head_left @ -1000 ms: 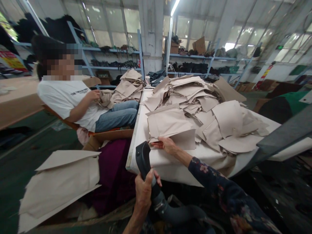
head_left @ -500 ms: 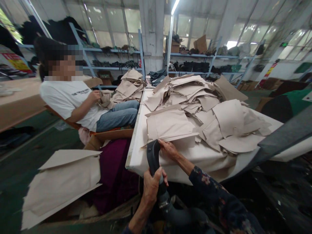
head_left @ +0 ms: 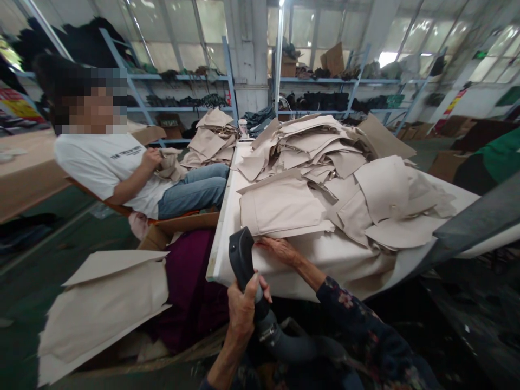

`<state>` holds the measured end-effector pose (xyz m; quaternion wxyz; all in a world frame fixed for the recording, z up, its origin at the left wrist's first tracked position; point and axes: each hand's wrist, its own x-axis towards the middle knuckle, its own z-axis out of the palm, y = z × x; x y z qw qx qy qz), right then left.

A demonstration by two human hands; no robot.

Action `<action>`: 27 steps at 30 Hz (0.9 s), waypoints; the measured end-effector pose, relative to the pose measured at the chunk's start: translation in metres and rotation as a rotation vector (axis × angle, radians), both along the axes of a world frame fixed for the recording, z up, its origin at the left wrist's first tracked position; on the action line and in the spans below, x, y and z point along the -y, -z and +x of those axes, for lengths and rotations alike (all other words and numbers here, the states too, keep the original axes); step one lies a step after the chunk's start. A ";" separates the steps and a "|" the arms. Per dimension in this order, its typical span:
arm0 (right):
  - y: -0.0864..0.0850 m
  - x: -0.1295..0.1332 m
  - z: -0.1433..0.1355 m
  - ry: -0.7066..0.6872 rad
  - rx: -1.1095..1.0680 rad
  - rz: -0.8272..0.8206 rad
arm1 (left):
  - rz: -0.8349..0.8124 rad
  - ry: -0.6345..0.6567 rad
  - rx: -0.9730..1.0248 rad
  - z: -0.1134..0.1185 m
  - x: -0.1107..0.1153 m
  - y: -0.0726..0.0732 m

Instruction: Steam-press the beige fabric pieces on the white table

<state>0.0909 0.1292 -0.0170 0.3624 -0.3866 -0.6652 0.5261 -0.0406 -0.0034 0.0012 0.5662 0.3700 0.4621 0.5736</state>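
My left hand (head_left: 244, 306) is wrapped around a black suction hose nozzle (head_left: 241, 252), whose angled head points up beside the table corner. The hose bends away below toward my lap. My right hand (head_left: 280, 250) has its fingers closed at the lower edge of a beige fabric piece (head_left: 284, 208). This piece lies on the near left part of the white table (head_left: 223, 244), in front of the pile. What lies under the fingertips is partly hidden. The nozzle head is just left of my right fingertips.
A large heap of beige fabric pieces (head_left: 312, 143) covers the table. A metal bar (head_left: 475, 216) crosses at the right. At left, more beige pieces (head_left: 109, 303) and purple cloth (head_left: 193, 281) lie in a box. A seated person (head_left: 117, 168) handles beige cloth.
The nozzle in my left hand has moved left and slightly up, away from my right fingertips. My right hand stays near the fabric's lower edge. The view has shifted slightly.
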 end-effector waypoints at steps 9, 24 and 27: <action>0.003 0.003 0.008 -0.017 0.009 -0.079 | -0.010 0.015 -0.002 0.009 -0.016 -0.003; -0.080 0.103 0.036 -0.289 0.380 -0.229 | -0.032 0.065 0.001 0.009 -0.041 -0.013; -0.125 0.092 0.047 -0.207 0.618 0.175 | -0.047 0.068 0.014 0.008 -0.038 -0.006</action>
